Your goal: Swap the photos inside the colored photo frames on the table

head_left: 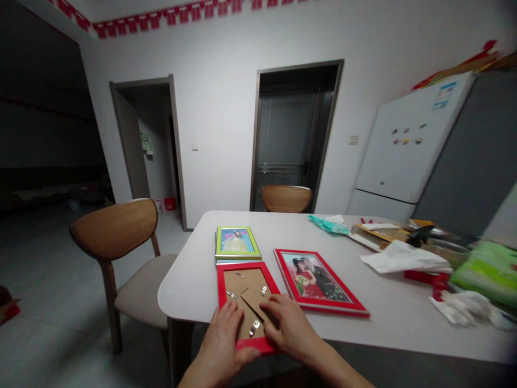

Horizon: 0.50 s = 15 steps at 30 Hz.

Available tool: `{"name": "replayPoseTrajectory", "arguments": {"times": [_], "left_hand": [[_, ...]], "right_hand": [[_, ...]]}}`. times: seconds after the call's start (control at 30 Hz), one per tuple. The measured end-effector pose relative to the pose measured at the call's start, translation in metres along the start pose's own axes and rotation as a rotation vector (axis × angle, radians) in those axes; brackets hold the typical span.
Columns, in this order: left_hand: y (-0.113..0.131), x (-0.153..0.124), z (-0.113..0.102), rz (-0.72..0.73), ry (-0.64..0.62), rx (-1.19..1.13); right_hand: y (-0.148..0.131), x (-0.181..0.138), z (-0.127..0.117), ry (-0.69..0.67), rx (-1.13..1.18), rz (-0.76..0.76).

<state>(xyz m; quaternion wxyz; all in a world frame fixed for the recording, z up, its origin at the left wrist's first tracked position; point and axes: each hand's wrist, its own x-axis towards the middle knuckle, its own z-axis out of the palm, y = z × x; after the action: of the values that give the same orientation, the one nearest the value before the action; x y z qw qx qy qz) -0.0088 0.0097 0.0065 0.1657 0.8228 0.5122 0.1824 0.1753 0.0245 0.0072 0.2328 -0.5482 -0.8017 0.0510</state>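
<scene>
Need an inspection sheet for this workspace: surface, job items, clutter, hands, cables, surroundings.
Surface: pale table with rounded corners.
Job items: face-down red frame, brown back and metal clips showing; face-up red frame with photo to its right; yellow-green frame face up beyond, stacked on something mostly hidden.
Clutter: teal packet, white paper, crumpled white material and green package, all toward the right; other items there too jumbled to identify.
Hands: left hand and right hand both on the face-down frame; firmness of grip can't be judged.
Cables: nothing seen.
Surroundings: wooden chair at left, second chair across, white refrigerator right.
</scene>
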Motion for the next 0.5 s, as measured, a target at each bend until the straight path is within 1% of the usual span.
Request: {"name": "replayPoseTrajectory", "arguments": {"times": [0.13, 0.3, 0.5], "left_hand": [[-0.006, -0.002, -0.001, 0.02, -0.036, 0.016], [-0.009, -0.007, -0.002, 0.012, -0.011, -0.002], [-0.011, -0.006, 0.0, 0.006, 0.02, -0.034]], "right_hand": [[-0.002, -0.001, 0.001, 0.035, -0.058, -0.016], [0.005, 0.01, -0.002, -0.015, -0.015, -0.036], [0.013, 0.03, -0.004, -0.002, -0.101, 0.016]]}}
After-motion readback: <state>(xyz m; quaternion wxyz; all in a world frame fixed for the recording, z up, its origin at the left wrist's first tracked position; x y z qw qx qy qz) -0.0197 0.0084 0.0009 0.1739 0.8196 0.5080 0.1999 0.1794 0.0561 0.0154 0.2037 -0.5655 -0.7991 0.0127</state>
